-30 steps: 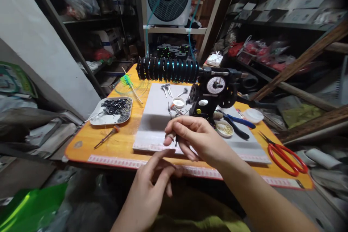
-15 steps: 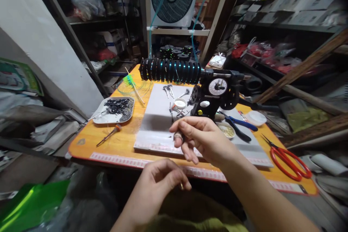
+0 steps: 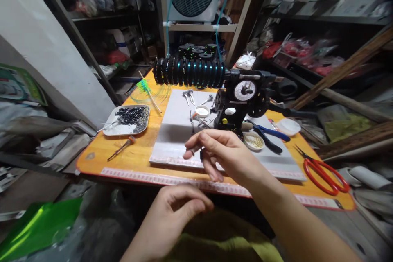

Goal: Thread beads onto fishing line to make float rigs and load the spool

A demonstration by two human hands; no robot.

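My right hand point(image 3: 221, 151) hovers over the front edge of the grey board point(image 3: 172, 135), its thumb and fingers bent together. A small black piece point(image 3: 202, 154) shows between its fingers; its kind is too small to tell. Lower and to the left, in front of the table edge, my left hand point(image 3: 181, 206) is closed, with thumb and forefinger pressed together. Anything in that pinch is hidden. Behind my right hand, a white cup point(image 3: 202, 111) and several thin dark-tipped pieces point(image 3: 201, 122) lie on the board.
A black winding machine point(image 3: 242, 94) carries a row of black spools point(image 3: 188, 72). A white tray point(image 3: 118, 132) of small black parts sits left, near a brown-handled tool point(image 3: 121, 148). On the right are blue-and-black pliers point(image 3: 270, 137), a bead dish point(image 3: 254, 142) and red-handled scissors point(image 3: 325, 174).
The fingers of my right hand have shifted, and the black piece shows more plainly between them. My left hand's fingertips have drawn closer together. The camera view has tilted down slightly.
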